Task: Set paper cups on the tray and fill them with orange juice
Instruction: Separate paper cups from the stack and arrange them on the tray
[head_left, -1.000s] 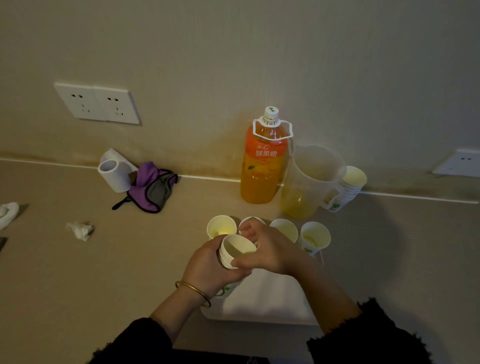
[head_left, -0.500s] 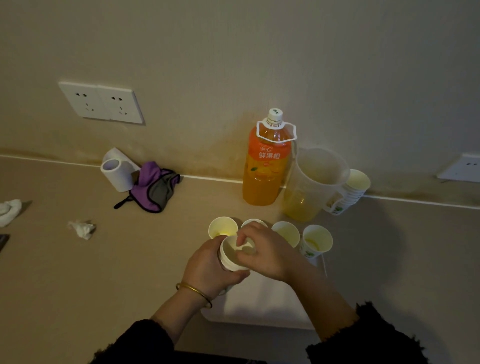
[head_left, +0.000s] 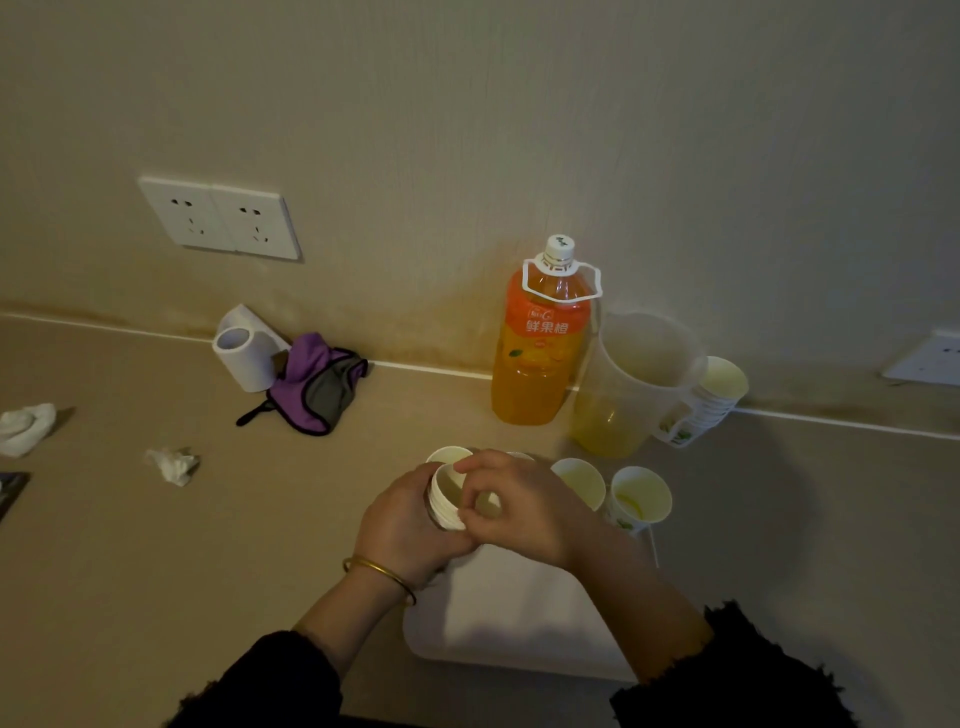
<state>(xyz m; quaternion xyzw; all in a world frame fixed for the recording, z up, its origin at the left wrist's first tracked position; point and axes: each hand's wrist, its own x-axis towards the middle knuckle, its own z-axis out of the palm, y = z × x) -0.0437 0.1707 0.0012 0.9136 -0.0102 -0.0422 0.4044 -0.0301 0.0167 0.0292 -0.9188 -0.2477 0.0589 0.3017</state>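
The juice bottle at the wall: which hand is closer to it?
The right hand. It is in front of the juice bottle, almost straight below it in the picture, picking at the stack of cups. The left hand grips that stack further left and nearer the person.

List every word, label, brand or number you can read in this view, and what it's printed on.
"鲜果橙": white characters on the orange label of the juice bottle.
Small logo above those characters: too blurred to read.
Small print lower on that label: too small to read.
Mark on the bottle cap: unreadable.
Green print on the paper cups and on the cup stack: leaf-like graphics, no legible text.
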